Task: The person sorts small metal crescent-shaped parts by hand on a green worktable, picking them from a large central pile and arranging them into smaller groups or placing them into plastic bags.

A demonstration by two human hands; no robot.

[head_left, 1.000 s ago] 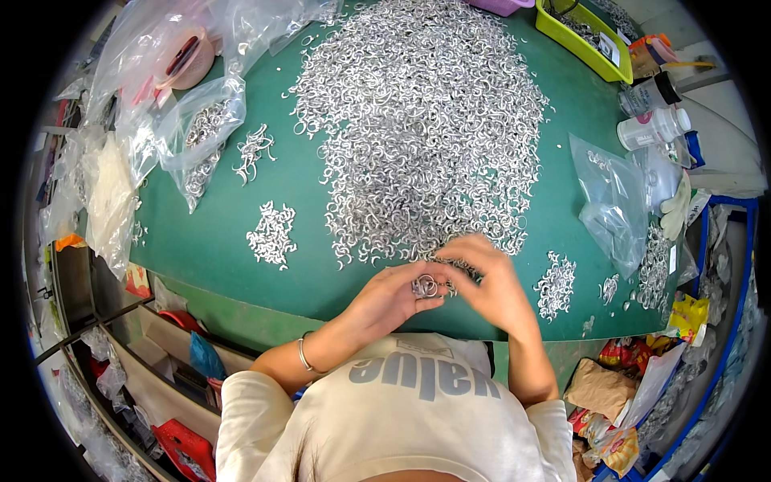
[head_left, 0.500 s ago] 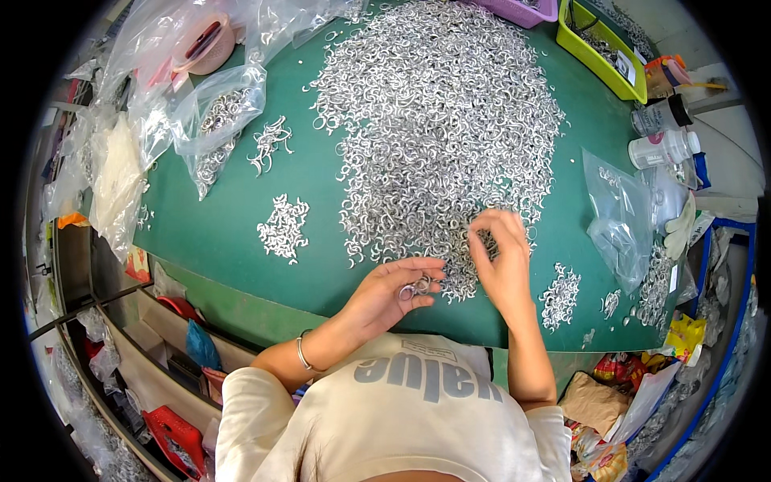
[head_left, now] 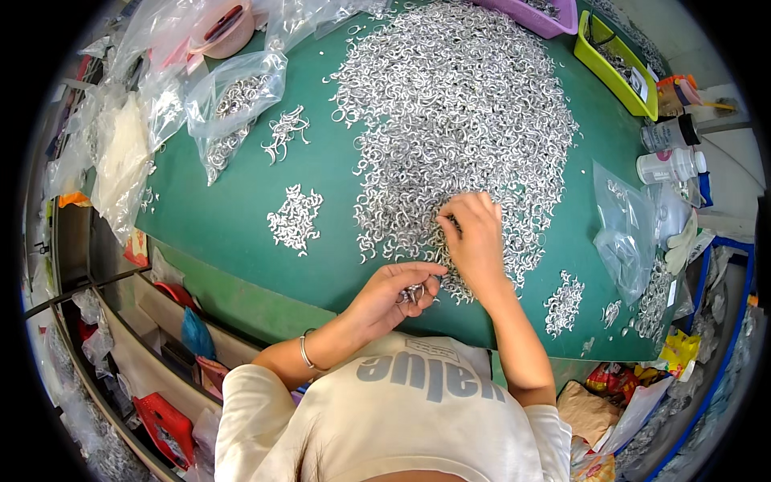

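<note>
The little bits of metal (head_left: 458, 120) are shiny and silver, mostly curved like tiny moons, and they lie in one big, messy heap. The heap sits on a smooth green table (head_left: 241, 213), with a purple tray (head_left: 540, 22) and a lime-green tray (head_left: 608, 77) at the far end. A red basket (head_left: 152, 422) is down low on the left. The left hand (head_left: 381, 299) is curled around some silver rings (head_left: 412, 294), just beside the heap's near edge. The right hand (head_left: 478, 241) is over that edge, fingers bent down; I can't tell if it grips a piece.
</note>
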